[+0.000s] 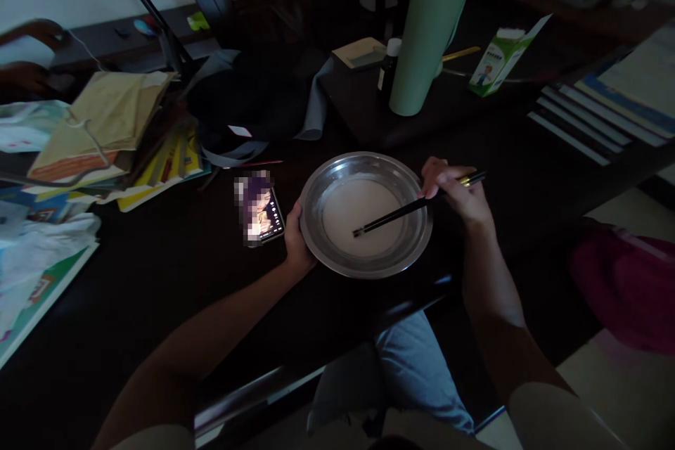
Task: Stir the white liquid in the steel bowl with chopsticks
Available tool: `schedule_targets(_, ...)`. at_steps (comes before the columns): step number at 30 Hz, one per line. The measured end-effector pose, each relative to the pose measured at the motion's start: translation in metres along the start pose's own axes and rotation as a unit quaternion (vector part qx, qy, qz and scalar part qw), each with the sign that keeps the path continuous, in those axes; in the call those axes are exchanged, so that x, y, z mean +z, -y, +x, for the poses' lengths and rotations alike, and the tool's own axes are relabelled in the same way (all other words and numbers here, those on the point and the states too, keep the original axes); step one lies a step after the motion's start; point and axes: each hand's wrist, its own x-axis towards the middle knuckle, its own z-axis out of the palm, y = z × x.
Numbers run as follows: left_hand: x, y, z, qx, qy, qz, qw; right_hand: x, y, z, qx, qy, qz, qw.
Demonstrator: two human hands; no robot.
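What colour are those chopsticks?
The chopsticks are mostly black, with gold near the held end; the head view shows them.

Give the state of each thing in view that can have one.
Left hand: against metal bowl, grip partly hidden
Right hand: holding chopsticks
Metal bowl: upright, partly filled with pale mixture
Chopsticks: tips over or in the mixture
Phone: screen lit
Green flask: standing
Dark bottle: standing, capped
Green carton: standing, top flap raised

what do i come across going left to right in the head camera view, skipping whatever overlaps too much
Brown envelopes → lit phone → left hand → metal bowl → right hand → magenta fabric.
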Motion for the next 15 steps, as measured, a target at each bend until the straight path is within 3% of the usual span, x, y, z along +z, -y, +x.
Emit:
schedule_targets(2, -0.002, 0.001, 0.001, -0.001, 0.006, 0.002, 1.0, 0.001, 0.003, 0.001, 0.002, 0.051, -0.015, 0.999)
schedule_targets(4, -0.003, 0.002, 0.002, 0.003, 0.007, 0.0, 1.0, 0.003, 0.004, 0.002, 0.004, 0.058, -0.036, 0.998)
schedule_targets(12, 0.0, 0.003, 0.002, 0.032, 0.002, -0.01, 0.999, 0.0, -0.006, 0.001, -0.021, -0.12, -0.018, 0.992)
schedule_targets(15, 0.0, 0.004, 0.003, 0.041, 0.004, -0.009, 0.999, 0.0, -0.006, 0.001, -0.033, -0.123, 0.011, 0.992)
